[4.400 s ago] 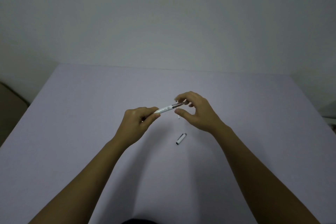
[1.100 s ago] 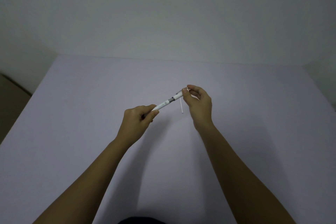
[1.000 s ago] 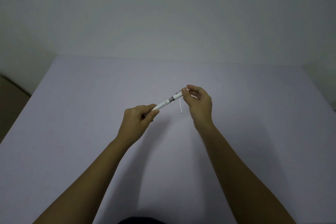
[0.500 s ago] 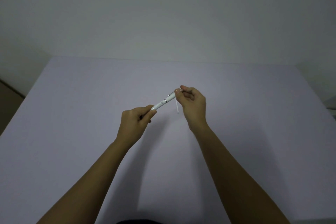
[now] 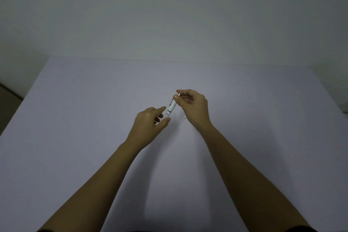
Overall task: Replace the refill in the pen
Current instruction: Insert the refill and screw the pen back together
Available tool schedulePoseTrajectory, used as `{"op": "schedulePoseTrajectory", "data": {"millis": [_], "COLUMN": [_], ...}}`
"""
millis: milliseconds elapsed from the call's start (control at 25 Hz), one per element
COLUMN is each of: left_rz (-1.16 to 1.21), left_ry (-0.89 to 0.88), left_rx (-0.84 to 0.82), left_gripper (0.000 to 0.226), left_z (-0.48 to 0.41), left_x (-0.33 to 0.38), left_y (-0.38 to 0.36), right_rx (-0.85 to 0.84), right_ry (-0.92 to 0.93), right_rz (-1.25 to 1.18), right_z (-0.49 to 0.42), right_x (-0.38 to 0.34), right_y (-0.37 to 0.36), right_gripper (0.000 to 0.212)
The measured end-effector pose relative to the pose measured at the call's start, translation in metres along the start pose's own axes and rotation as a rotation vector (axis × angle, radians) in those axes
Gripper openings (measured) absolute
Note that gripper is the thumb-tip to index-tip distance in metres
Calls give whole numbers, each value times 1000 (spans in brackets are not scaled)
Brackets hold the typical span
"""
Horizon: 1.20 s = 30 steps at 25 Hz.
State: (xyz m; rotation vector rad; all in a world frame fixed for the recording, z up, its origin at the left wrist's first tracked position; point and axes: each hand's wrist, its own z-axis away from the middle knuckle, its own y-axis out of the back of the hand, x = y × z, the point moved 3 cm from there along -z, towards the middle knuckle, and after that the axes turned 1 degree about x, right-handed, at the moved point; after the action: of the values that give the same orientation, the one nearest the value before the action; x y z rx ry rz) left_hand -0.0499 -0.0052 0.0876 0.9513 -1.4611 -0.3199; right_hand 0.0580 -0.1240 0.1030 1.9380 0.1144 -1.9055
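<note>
A white pen (image 5: 171, 107) with dark bands hangs tilted above the pale table (image 5: 94, 118), upper end to the right. My right hand (image 5: 194, 107) pinches that upper end between thumb and forefinger. My left hand (image 5: 150, 121) is just below and left of the pen with its fingers spread; the forefinger points past the barrel and the thumb tip lies at the pen's lower end. A short piece of a thin white refill (image 5: 185, 117) shows beside my right wrist; the rest is hidden by the hand.
The table reaches to a plain wall at the back. Its left edge drops to a dark floor (image 5: 7, 98) and its right edge is near the frame's border. Both forearms stretch over the near half.
My left hand has let go of the barrel and spread its fingers. The pen has swung steeper, carried by my right hand. The cap that lay on the table 4.4 s ago is out of sight.
</note>
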Motion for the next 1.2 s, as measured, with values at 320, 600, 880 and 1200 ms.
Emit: {"op": "schedulePoseTrajectory", "data": {"millis": [320, 600, 880, 1200], "left_rz": [-22, -30, -155, -158], "left_ry": [202, 487, 443, 432], "left_rx": [-6, -112, -102, -130], "left_gripper": [15, 22, 30, 32], "left_z": [-41, -72, -85, -82], "left_x": [-16, -53, -67, -71], "left_y": [-38, -95, -120, -118], "right_rx": [-98, -213, -239, -231], "right_ry": [-29, -172, -63, -44], "right_rz": [128, 761, 982, 960], "right_z": [-41, -25, -10, -10], "right_x": [30, 155, 189, 187], "right_y": [-7, 5, 0, -1], "right_gripper": [45, 50, 57, 57]}}
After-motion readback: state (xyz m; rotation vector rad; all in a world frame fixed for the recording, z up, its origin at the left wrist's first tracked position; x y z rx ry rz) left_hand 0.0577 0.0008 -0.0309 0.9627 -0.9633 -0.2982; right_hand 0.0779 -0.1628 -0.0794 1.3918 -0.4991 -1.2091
